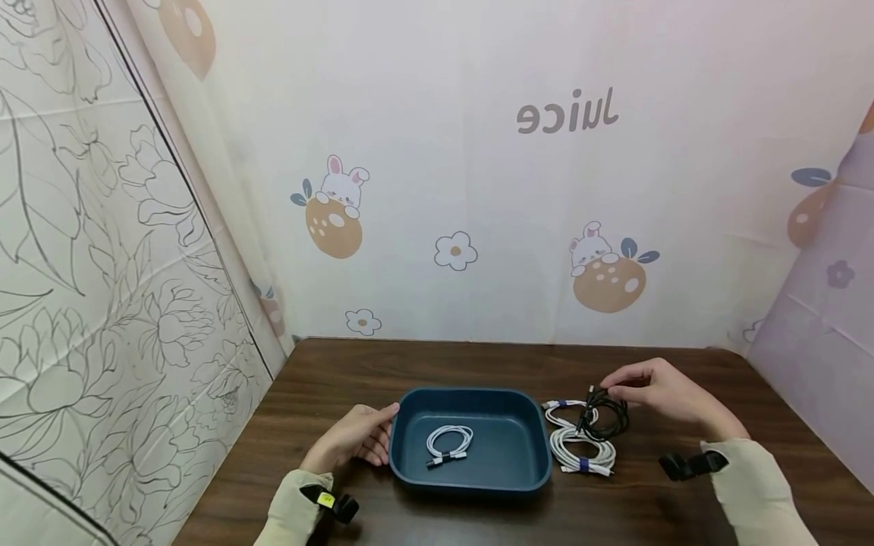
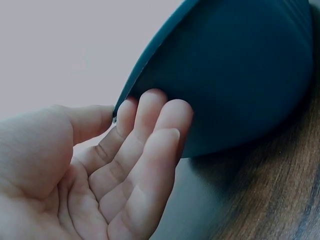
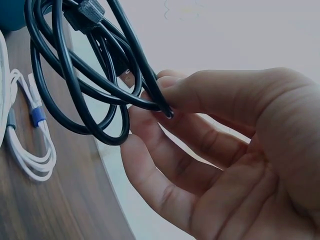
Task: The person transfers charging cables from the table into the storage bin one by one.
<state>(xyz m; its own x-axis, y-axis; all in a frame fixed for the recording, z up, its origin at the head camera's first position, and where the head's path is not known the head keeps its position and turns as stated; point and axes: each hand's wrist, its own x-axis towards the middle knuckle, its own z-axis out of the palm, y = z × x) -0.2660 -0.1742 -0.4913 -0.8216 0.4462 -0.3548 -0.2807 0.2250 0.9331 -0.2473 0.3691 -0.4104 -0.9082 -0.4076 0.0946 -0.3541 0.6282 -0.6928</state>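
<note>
My left hand (image 1: 353, 437) holds the near-left rim of a dark blue tray (image 1: 501, 447); the left wrist view shows the thumb at the rim and the fingers against the outer wall (image 2: 240, 90). A coiled white cable (image 1: 459, 456) with a dark tie lies inside the tray. Right of it, my right hand (image 1: 665, 390) pinches a coiled black cable (image 1: 620, 425) between thumb and fingers. In the right wrist view the black cable (image 3: 115, 140) hangs in loops, bound by a dark strap (image 3: 91, 12). White coiled cables (image 1: 583, 464) with blue ties lie below and behind it.
Everything stands on a dark brown wooden table (image 1: 328, 371). A printed curtain (image 1: 464, 152) hangs behind its far edge, and a floral sheet (image 1: 136, 303) hangs to the left. Each wrist wears a black strap.
</note>
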